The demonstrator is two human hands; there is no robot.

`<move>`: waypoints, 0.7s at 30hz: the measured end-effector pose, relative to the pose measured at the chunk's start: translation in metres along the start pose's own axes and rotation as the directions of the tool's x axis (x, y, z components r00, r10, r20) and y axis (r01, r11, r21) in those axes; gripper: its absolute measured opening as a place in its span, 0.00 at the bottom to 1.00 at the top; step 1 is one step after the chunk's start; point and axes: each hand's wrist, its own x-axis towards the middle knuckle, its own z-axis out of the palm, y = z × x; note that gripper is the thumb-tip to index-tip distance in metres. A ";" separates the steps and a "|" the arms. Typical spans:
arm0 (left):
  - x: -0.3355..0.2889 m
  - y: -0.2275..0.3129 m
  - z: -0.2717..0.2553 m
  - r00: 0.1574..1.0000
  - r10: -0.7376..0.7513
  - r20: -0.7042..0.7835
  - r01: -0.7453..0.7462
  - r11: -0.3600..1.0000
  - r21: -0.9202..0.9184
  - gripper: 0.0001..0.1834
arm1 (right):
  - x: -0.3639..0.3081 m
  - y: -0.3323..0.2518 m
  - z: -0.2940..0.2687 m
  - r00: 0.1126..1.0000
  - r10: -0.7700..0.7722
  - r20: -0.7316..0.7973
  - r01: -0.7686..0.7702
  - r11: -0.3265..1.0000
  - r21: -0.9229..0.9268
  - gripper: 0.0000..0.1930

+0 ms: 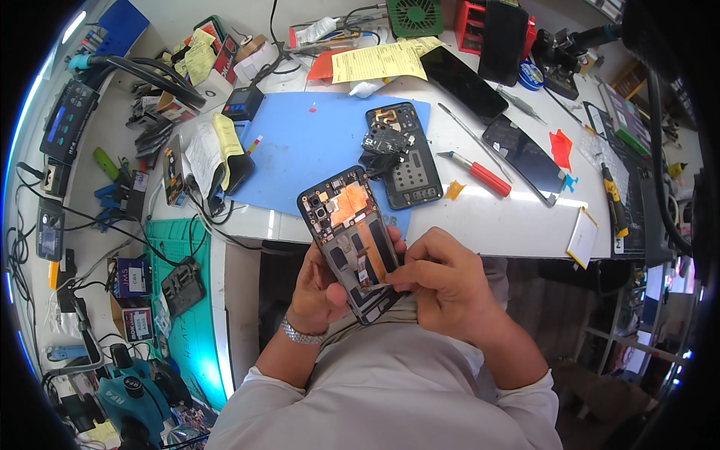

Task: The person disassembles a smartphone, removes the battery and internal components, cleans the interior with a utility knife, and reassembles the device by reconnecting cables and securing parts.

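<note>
My left hand [319, 292] is closed around the lower left side of an opened smartphone [349, 238], held tilted in front of me off the bench edge. Its back is off, so the circuit board with copper-coloured shielding, camera modules and an orange flex cable [373, 244] show. My right hand [442, 281] pinches at the phone's lower right, its fingertips close to the cable's end. A thin pale sliver shows at those fingertips; what it is I cannot make out. Just beyond the phone, a removed back frame [411, 176] lies on the blue mat [300, 142] with loose dark parts [386, 142] on it.
Right of the mat lie a red-handled knife [480, 176], a metal spudger [469, 135], a dark screen [525, 161] and a white battery [583, 238]. Another black phone [465, 82] rests behind. Yellow papers [386, 60] lie at the back. A teal microscope [139, 394] stands lower left.
</note>
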 end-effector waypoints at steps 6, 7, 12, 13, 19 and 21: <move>-0.001 -0.004 0.006 0.998 -0.030 -0.055 0.028 0.999 -0.030 0.62 | 0.002 0.002 -0.006 1.000 -0.011 0.019 0.012 0.999 -0.034 0.20; -0.001 -0.005 0.006 0.998 -0.026 -0.066 0.023 0.999 -0.037 0.62 | 0.002 0.003 -0.006 1.000 -0.014 0.012 0.014 0.999 -0.045 0.20; 0.000 -0.005 0.005 0.996 -0.053 -0.067 0.047 0.995 -0.089 0.65 | -0.001 0.008 -0.005 1.000 0.024 -0.001 -0.024 0.999 0.028 0.20; -0.001 -0.006 0.004 0.996 -0.056 -0.064 0.050 0.994 -0.093 0.66 | -0.001 0.008 -0.007 0.999 0.046 0.017 -0.047 0.998 0.049 0.20; -0.010 -0.007 0.009 0.987 -0.141 -0.076 0.132 0.986 -0.106 0.69 | -0.003 0.016 -0.013 0.991 0.033 0.131 -0.042 0.997 0.071 0.21; -0.012 -0.009 0.012 0.990 -0.125 -0.058 0.121 0.990 -0.071 0.68 | -0.004 0.018 -0.013 0.990 -0.015 0.141 0.004 0.997 0.073 0.21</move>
